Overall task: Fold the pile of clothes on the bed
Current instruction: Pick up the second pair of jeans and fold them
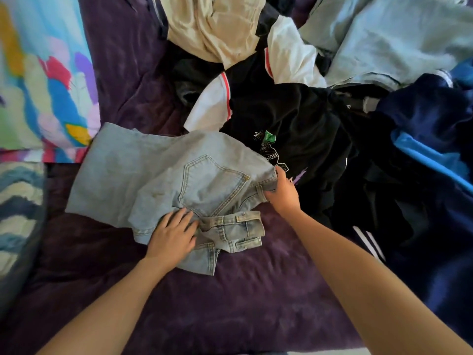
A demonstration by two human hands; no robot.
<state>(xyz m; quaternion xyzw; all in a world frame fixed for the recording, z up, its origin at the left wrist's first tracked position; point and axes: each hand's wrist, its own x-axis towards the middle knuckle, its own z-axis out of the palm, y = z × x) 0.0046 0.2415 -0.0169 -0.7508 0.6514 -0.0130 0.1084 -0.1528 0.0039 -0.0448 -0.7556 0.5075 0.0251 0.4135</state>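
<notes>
Light blue jeans (143, 175) lie partly folded on the purple bedspread (243, 298), back pocket up, waistband bunched toward me. My left hand (172, 235) presses flat on the denim near the waistband, fingers spread. My right hand (282, 192) grips the waistband edge at the jeans' right side, fingers curled around the fabric. Behind them sprawls the pile of clothes: a black printed T-shirt (294, 129), a white top with a red stripe (289, 57), a cream garment (217, 29), pale blue denim (399, 39) and dark navy clothing (430, 124).
A bright multicoloured pillow (43, 78) lies at the left, with a blue-and-white patterned cushion (18, 208) below it. Black trousers with white stripes (368, 242) lie at the right, close to my right forearm. Purple bedspread shows in front of the jeans.
</notes>
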